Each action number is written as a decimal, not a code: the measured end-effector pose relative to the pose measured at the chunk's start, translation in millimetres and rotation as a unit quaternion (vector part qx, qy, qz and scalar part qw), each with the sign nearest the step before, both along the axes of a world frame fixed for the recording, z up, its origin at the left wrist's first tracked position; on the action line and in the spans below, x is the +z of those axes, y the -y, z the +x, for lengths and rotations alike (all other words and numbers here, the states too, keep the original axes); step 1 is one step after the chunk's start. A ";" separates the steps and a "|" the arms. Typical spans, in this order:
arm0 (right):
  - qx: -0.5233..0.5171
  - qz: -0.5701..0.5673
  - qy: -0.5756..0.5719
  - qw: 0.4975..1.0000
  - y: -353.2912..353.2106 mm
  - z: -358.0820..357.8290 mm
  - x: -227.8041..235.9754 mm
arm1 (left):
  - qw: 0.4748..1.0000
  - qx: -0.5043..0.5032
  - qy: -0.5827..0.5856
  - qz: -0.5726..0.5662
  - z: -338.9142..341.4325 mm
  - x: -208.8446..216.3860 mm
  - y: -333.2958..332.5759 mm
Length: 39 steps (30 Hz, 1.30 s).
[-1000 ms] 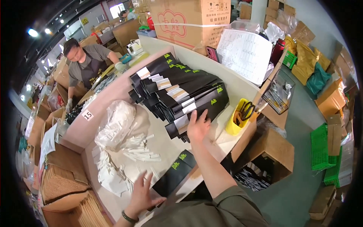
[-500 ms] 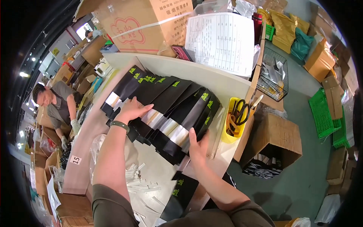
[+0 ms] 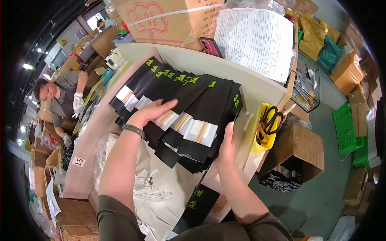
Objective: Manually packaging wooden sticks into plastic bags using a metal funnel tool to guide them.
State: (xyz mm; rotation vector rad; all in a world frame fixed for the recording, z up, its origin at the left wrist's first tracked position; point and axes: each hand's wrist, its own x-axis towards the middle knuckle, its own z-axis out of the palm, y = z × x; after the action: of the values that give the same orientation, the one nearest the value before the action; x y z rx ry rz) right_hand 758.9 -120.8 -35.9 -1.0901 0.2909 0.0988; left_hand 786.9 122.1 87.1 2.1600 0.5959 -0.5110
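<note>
A heap of black paper chopstick sleeves (image 3: 217,96) with green characters overlaps across the white table (image 3: 161,168). Pale chopsticks (image 3: 203,130) and white inserts show in the sleeves' middle band. My left hand (image 3: 150,114), with a green bangle at its wrist, rests on the heap, thumb spread from the fingers, closed on nothing. At the heap's right side stands my right hand (image 3: 227,150), thumb upright and palm along the sleeve edges; its other fingers are partly hidden. A separate sleeve (image 3: 199,205) lies nearer me, by the table's right edge.
Loose white strips (image 3: 150,193) litter the near table. Right of the heap, a yellow holder (image 3: 263,138) contains black-handled scissors (image 3: 272,120). A low partition (image 3: 181,60) borders the back. An open carton (image 3: 305,144) stands on the floor at right. A gloved co-worker (image 3: 66,92) is at left.
The sleeves have spread and settled flatter, showing more of their fronts and chopsticks. My left hand has moved right over them. My right hand has shifted slightly right, and the view has moved.
</note>
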 end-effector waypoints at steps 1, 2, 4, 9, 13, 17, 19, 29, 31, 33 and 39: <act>0.029 0.006 -0.014 0.999 1.0 2.3 5.5 | 0.997 -0.059 -0.047 -0.033 -2.6 7.6 6.8; 0.057 0.012 -0.028 0.998 2.0 3.5 11.1 | 0.998 -0.051 -0.022 -0.033 -3.6 0.5 4.1; 0.074 -0.091 -0.002 0.993 -2.7 2.3 16.8 | 0.997 -0.070 -0.011 -0.009 1.1 -9.7 -5.9; 0.110 -0.055 0.016 0.992 -0.7 5.5 17.8 | 0.991 -0.027 0.018 -0.130 1.8 -25.3 -11.0; 0.129 0.017 -0.009 0.991 -11.5 1.6 17.1 | 0.974 -0.010 0.025 -0.223 -13.3 -31.6 -20.6; 0.149 0.088 -0.022 0.985 -0.6 -5.1 36.0 | 0.979 -0.036 0.068 -0.187 -22.6 -37.6 -13.0; 0.142 0.100 -0.033 0.984 3.1 -1.4 28.5 | 0.979 -0.047 0.079 -0.182 -24.9 -35.6 -4.3; 0.151 0.079 -0.001 0.985 -9.5 -4.7 29.2 | 0.923 0.039 0.027 -0.383 -43.4 -84.8 -50.3; 0.155 0.084 0.008 0.984 -6.7 -3.0 28.9 | 0.922 0.035 0.064 -0.379 -49.6 -87.5 -43.6; 0.172 0.124 0.008 0.977 -5.8 -3.3 33.5 | 0.911 0.060 0.082 -0.399 -56.1 -84.7 -40.5; 0.238 0.107 0.001 0.965 -18.6 -2.9 66.9 | 0.901 0.101 0.163 -0.390 -85.8 -46.5 -41.1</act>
State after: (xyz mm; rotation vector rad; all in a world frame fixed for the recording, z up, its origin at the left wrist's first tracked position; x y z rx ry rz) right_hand 756.1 -102.2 31.0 -0.9259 0.0087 0.5454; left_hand 701.1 163.2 40.6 1.3531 0.3350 -0.2041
